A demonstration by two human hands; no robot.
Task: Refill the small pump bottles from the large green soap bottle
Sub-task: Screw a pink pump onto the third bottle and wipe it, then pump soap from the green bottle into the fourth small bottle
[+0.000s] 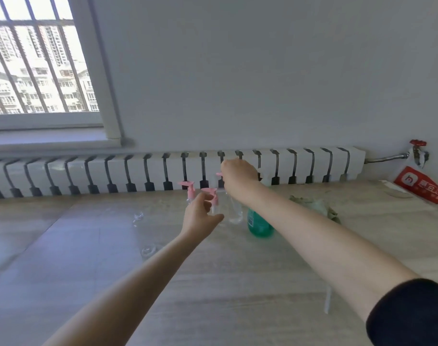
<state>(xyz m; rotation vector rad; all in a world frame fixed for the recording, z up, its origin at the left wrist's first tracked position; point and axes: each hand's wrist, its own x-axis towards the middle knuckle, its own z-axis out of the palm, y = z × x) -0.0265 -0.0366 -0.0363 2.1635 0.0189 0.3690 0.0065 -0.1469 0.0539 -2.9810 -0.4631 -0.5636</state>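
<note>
Right hand [237,174] is curled down over the pink pump head [219,174] of the taller clear plastic bottle [235,212]. The fingers are hidden under the knuckles and only the spout pokes out to the left, so I read that as a grip set to unscrew. Left hand [201,213] is cupped round the shorter clear pump bottle with the pink top [213,199], thumb and fingers either side; whether it is actually squeezing I cannot tell. The large green soap bottle [259,224] stands on the pale wooden tabletop [237,283], partly behind my right forearm and just beside the taller bottle. To do this well I want that base pinned while the top twists, wrist turning and not lifting — the empty bottle looks light enough to tip, and the green one is close enough to knock
</note>
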